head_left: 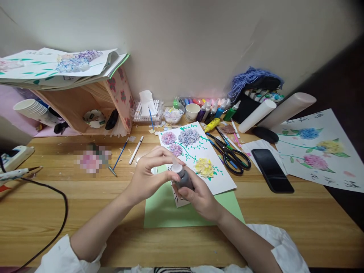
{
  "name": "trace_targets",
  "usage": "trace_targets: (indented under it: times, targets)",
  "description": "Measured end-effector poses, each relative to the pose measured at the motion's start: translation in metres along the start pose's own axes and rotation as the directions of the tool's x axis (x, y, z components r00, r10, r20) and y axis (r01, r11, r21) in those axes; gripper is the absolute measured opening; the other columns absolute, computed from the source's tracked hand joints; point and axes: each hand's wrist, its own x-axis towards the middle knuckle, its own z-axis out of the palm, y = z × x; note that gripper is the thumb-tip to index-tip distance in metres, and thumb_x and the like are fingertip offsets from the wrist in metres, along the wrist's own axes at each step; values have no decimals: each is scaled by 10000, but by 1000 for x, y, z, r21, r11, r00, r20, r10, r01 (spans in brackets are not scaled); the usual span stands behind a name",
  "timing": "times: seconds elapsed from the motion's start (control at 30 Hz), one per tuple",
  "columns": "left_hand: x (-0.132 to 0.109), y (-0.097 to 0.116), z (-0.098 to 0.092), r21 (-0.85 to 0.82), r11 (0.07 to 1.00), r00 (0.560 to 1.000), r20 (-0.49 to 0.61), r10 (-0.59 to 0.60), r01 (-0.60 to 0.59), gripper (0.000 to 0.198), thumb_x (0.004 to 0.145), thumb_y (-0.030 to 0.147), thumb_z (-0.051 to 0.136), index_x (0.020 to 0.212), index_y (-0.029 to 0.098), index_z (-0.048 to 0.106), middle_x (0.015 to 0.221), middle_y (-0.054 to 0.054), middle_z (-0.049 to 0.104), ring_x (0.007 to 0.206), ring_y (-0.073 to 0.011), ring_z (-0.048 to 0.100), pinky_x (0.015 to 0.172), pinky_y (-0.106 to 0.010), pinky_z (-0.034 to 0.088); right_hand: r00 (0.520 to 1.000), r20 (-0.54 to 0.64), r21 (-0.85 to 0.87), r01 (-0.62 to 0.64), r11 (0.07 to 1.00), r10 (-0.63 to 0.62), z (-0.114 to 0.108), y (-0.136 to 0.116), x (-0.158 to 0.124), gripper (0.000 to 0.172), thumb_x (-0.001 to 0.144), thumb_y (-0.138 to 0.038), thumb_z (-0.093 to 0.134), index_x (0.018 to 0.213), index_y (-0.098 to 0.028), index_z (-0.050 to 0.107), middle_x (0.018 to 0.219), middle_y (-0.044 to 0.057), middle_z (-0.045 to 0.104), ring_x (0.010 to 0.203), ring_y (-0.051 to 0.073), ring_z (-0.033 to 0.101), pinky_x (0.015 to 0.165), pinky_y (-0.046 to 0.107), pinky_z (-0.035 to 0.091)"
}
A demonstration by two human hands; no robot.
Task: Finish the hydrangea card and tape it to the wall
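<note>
A small squeeze bottle [185, 182] with dark grey contents and a white cap [178, 169] stands between my hands, slightly tilted. My right hand [205, 199] is wrapped round its body. The thumb and fingers of my left hand [152, 170] pinch the cap at the top. Beneath them lies a white sheet [224, 184] with raised paper-petal flowers in pink, blue-violet and yellow, joined by painted green stems. That sheet rests on a light green sheet [170, 218]. My hands cover part of the dark lettering near its lower left edge.
Black scissors [237, 159] and a phone [273, 170] lie to the right, beside another flower picture [321, 148]. Several colour bottles [218, 110] and a paper cup [192, 112] stand along the wall. A white pen [135, 150] and a glue gun [17, 174] with a cable lie left.
</note>
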Motion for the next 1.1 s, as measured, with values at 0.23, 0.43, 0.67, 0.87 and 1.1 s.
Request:
trace_targets:
  times: [0.23,0.43,0.67,0.87,1.1]
  targets:
    - [-10,20,17,185,981,951,-310,7,53,124,698,286,750,768,211,681,786,-26,642,778,-177,575,720,-316,449,851,-209,-755,172,633,-481,16,-3,7,312,888,-321,509,1167,-204,430,950,68,608,843,193,569,703,290,457]
    - [-8,30,33,250,952,852,-524,-18,174,293,672,283,762,627,189,487,653,35,496,655,-128,477,649,-276,381,703,-240,-889,118,443,-669,29,3,16,315,890,-246,490,1191,-176,430,1007,114,597,886,228,539,765,355,445]
    - [7,20,1,-184,957,969,-68,-238,222,237,711,409,717,711,185,639,766,-19,588,757,-160,537,682,-278,411,983,-168,-35,67,997,-72,26,-19,13,231,877,-413,514,954,-195,495,709,-21,508,591,95,461,533,218,383]
    - [8,13,-9,-305,938,981,151,-123,164,297,774,495,621,840,226,729,888,-78,643,871,-219,569,738,-328,458,991,103,532,13,847,-80,26,-16,20,355,815,-501,574,881,-158,515,602,-41,451,456,53,363,400,185,307]
    - [14,15,-8,-311,946,949,316,9,95,351,810,524,555,809,207,705,850,-101,650,863,-235,569,735,-358,464,933,340,674,-152,723,-121,23,-12,20,390,795,-511,595,925,-149,530,592,-47,451,428,48,372,341,157,320]
